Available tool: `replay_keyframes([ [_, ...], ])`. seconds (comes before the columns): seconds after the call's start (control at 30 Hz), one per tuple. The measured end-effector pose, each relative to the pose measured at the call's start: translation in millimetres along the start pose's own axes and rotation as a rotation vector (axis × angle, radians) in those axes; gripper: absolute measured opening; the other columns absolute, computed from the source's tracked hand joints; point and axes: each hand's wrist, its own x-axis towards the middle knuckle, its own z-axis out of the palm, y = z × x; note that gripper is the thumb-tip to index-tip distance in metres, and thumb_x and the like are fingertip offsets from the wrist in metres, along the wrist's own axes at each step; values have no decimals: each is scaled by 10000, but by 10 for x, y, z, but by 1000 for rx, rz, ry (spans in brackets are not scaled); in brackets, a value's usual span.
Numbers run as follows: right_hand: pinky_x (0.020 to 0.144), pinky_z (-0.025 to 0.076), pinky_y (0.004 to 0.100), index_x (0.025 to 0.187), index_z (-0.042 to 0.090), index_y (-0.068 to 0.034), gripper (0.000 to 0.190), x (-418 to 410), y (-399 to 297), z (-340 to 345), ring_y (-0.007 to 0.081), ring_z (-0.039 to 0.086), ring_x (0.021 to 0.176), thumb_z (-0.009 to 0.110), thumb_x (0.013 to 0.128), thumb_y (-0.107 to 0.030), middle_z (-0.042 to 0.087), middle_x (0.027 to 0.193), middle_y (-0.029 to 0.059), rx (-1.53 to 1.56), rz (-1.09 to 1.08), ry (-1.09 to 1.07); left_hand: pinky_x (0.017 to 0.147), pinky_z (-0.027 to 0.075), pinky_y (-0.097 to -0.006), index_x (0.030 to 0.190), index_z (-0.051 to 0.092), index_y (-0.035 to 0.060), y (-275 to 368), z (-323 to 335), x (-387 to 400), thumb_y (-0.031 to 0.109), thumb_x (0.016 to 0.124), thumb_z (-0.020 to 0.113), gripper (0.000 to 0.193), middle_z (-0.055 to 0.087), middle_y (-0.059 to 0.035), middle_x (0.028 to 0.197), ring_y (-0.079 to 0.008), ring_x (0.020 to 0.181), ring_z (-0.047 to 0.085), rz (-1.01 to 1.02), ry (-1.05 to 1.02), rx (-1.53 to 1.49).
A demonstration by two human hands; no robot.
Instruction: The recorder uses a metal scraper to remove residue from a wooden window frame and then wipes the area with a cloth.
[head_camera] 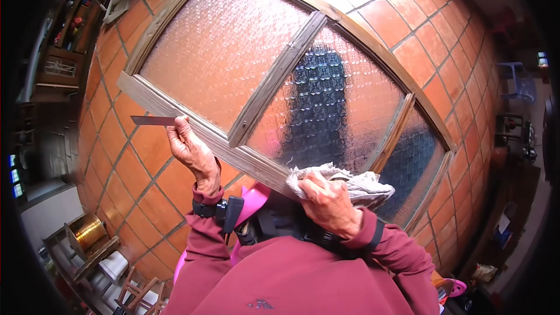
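Before me leans or lies a wooden window or door frame [280, 76] with panes of textured glass [227, 39]. A flat metal blade [153, 120], perhaps a scraper, is pinched between the thumb and fingers of my left hand [192, 151], beside the frame's near rail [197, 133]. Bunched under my right hand [330, 203] is a grey-white cloth [367, 183], which lies over that rail and the glass edge. What part of the cloth presses on the wood is hidden by my fingers. Dark shapes show in the middle and right panes.
Terracotta floor tiles [144, 175] surround the frame. A wooden cabinet [61, 68] stands at the far left, a shallow tray [118, 6] near it. Lower left are a spool of golden material [87, 234] and a white container [113, 266]. A blue plastic stool [518, 81] stands far right.
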Motion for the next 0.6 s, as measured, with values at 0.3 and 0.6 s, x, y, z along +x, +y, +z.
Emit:
replay_keyframes([
  [0.3,498,486,364,903,563,-77,150,-214,89,-90,251,606,575,594,763,-35,558,812,83,14,9,-47,824,403,-258,960,581,15,49,36,-24,336,1028,513,335,548,-7,896,-109,874,485,31,20,6],
  [0.6,508,492,383,879,521,-42,61,770,-275,274,279,622,598,548,832,-71,568,866,141,23,-90,33,888,430,-296,992,570,-18,52,17,-43,316,1029,509,342,571,-68,934,-148,926,527,16,3,10],
])
